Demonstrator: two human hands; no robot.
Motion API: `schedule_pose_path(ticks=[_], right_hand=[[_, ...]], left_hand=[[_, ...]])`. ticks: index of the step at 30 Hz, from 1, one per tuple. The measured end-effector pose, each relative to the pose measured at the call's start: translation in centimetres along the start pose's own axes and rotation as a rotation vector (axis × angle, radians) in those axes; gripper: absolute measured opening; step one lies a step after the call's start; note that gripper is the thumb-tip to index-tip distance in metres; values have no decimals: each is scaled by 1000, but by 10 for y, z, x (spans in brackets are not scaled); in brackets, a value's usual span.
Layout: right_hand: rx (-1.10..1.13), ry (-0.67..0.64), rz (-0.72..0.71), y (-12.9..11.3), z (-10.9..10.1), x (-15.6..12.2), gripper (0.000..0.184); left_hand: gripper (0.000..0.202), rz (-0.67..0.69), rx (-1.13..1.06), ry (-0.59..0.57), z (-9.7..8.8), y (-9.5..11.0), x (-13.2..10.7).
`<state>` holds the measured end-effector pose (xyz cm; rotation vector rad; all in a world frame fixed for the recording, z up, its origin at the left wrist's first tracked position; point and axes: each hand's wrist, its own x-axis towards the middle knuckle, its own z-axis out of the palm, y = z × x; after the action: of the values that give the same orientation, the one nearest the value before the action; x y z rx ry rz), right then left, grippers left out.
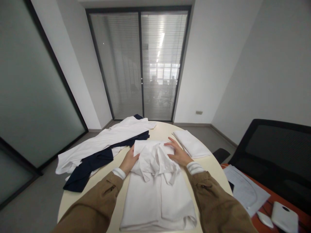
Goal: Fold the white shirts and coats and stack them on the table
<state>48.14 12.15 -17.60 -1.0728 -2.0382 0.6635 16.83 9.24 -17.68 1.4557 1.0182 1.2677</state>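
Brown sleeves [92,204], white shirt [148,191], cream table [162,131], blinds [160,71] beyond.

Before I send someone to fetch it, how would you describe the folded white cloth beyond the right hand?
Before the glass partition stands a rounded cream table. Near its far right edge, beyond the right hand, lies the folded white cloth. It is flat and compact, unlike the larger central white garment and the sprawling clothes at left.

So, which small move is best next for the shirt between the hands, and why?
Probably smooth the far part of the shirt: the cloth there is rumpled, and the left hand and right hand are at its two sides.
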Motion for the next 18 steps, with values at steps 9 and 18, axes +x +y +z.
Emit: schedule_pose_path(ticks=[9,18], right_hand=[[-210,49,-47,5,-1,1,29],[-177,-40,-42,-16,-12,-4,19]], left_hand=[[90,173,430,-200,-31,-4,-3],[21,372,647,-196,-20,17,-18]])
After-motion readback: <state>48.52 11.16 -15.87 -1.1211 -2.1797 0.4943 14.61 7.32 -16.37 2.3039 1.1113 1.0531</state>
